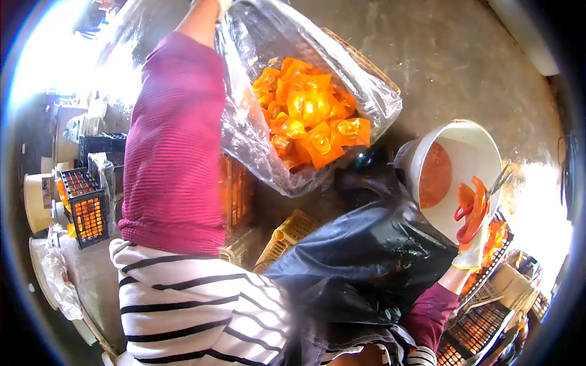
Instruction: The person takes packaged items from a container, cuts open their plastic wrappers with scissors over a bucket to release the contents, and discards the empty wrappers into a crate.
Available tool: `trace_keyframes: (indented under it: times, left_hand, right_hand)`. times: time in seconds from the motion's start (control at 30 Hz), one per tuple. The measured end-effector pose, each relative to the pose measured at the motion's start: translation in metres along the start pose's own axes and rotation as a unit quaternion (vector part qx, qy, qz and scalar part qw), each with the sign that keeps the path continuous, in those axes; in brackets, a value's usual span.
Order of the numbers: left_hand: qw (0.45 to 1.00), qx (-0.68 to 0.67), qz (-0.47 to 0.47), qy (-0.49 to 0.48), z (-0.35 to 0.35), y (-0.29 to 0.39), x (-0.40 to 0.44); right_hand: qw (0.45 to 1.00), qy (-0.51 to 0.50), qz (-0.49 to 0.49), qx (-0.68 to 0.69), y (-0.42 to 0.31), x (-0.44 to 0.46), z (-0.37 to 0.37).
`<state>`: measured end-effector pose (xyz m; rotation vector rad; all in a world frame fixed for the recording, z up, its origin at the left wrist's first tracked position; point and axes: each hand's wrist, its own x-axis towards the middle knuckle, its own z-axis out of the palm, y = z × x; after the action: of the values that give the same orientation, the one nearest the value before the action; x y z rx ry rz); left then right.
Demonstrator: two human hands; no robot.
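My left hand (224, 5) is at the top edge of the view, mostly cut off, beside the rim of a large clear plastic bag (241, 113). Inside the open bag lie several orange wrapped pieces (308, 107). My right hand (474, 247), in a pale glove, is closed around red-handled scissors (469, 229), whose blades point up and right. An orange piece (467, 198) shows beside the scissor handles. Behind this hand a tilted white bucket (473, 149) has reddish content (435, 175) in it.
A dark plastic apron (360, 256) covers my lap. Black crates (88, 210) with orange items stand at the left, near white buckets (38, 201). A yellow crate (284, 238) is below the bag. More crates (479, 326) fill the lower right.
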<state>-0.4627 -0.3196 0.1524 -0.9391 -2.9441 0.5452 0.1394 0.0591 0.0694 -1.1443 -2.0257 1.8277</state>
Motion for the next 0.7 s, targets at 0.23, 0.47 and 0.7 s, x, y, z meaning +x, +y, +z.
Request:
trace_keyframes:
  times: [0.23, 0.47, 0.7]
  left_hand:
    - [0.950, 0.078, -0.275, 0.123, 0.001, -0.051, -0.155]
    - [0.954, 0.011, 0.207, 0.217, 0.009, 0.119, -0.233]
    - [0.989, 0.136, 0.005, -0.056, 0.030, 0.094, -0.303]
  right_hand:
    - [0.997, 0.005, 0.005, 0.083, -0.007, -0.010, 0.006]
    - [0.989, -0.036, 0.031, 0.141, 0.049, 0.017, -0.012]
    - [0.996, -0.029, 0.010, 0.089, 0.069, 0.007, -0.031]
